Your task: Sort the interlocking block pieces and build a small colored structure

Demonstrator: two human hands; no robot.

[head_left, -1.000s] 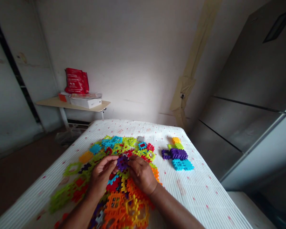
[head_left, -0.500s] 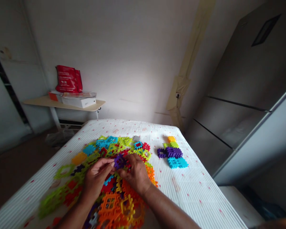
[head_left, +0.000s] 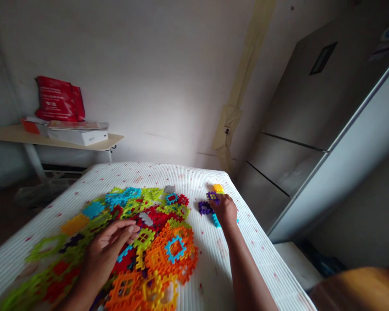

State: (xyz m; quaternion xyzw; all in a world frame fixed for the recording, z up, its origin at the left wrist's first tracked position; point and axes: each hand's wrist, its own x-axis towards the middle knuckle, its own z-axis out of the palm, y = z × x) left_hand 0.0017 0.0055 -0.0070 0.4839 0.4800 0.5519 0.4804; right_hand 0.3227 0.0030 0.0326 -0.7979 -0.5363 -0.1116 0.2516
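My right hand (head_left: 226,210) is closed on a purple window-shaped building piece (head_left: 213,197) and holds it over the small sorted group at the right. Beside it lie a purple frame piece (head_left: 205,207), a yellow piece (head_left: 218,188) and a light-blue piece (head_left: 215,220), partly covered by the hand. My left hand (head_left: 108,244) hovers above the big mixed heap, its fingers loosely curled and apart, with nothing visible in them. Near its fingertips are a lime window piece (head_left: 144,238) and a grey piece (head_left: 146,218). A light-blue frame (head_left: 175,249) rests on orange pieces (head_left: 156,258).
The heap spreads over the left and middle of a white ribbed tablecloth (head_left: 214,259) with red spots. A side table (head_left: 106,144) with a white box (head_left: 79,135) and a red bag (head_left: 58,99) stands at the back left. A grey refrigerator (head_left: 298,112) rises at the right.
My right hand has carried the purple window piece from the heap across to the small group at the right. My left hand has let go of it and stays over the heap. The view has turned right.
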